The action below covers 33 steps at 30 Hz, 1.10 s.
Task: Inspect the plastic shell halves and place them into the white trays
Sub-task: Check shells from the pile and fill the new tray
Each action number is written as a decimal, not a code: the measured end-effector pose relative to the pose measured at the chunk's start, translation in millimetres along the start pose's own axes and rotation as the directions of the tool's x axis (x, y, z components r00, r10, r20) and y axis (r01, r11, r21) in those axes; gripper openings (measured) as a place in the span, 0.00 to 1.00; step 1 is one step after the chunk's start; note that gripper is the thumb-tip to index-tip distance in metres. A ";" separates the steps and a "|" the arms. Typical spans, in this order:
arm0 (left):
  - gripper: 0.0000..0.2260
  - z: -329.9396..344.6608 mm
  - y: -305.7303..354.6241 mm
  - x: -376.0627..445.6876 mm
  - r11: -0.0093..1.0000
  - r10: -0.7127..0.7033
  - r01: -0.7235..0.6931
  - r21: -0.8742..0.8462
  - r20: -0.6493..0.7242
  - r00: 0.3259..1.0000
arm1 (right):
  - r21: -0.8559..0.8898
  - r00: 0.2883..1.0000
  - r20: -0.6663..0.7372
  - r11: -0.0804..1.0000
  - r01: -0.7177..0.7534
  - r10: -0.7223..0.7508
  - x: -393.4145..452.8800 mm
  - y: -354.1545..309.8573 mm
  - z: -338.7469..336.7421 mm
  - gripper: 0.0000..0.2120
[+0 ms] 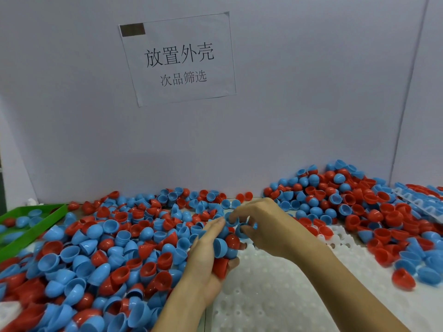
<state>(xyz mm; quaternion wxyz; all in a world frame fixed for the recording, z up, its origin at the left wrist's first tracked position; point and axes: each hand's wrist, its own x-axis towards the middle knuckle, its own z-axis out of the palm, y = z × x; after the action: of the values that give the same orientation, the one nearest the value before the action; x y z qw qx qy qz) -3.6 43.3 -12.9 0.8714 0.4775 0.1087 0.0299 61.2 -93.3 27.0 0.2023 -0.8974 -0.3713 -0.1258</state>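
Two bare forearms, no sleeves, gloveless hands

Shell halves (115,245): mixed red and blue, heaped without order. Held cluster: one blue shell (220,247) and one red shell (232,240) among several. Tray (275,291): white, dotted with a regular grid of round holes. Bin (33,231): bright green. Wall (311,104): pale lilac-grey. Paper sign (178,59): white, black characters, one brown patch at its corner.
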 end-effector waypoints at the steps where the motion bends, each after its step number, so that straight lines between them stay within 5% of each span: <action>1: 0.16 -0.5 -0.3 0.5 1.000 0.002 -0.002 0.000 0.002 1.000 | 0.004 1.000 0.007 1.000 -0.007 0.007 0.3 -0.1 -0.8 0.13; 9: 0.22 -1.6 -2.1 3.3 0.999 0.014 -0.013 -0.034 0.031 0.999 | 0.026 0.949 -0.117 0.956 -0.292 0.292 -15.9 55.4 -42.2 0.11; 17: 0.15 -2.4 -2.5 2.9 0.999 0.004 -0.002 -0.036 0.061 0.998 | -0.088 0.675 -0.113 0.669 -0.738 0.730 -66.1 146.4 -51.3 0.15; 23: 0.15 -2.8 -2.0 2.0 0.999 0.001 0.002 -0.042 0.062 0.998 | -0.153 0.608 -0.077 0.594 -0.790 0.790 -66.5 151.8 -27.3 0.17; 33: 0.09 -2.3 0.1 0.8 0.997 0.003 0.004 -0.082 0.080 0.997 | -0.147 0.616 -0.068 0.603 -0.784 0.785 -66.3 147.7 -34.9 0.19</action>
<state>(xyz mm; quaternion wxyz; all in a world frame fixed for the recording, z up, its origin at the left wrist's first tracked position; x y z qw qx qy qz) -3.3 45.5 -14.2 0.8938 0.4422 0.0727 0.0149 118.6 -245.0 -6.8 0.1627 -0.9827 0.0706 -0.0528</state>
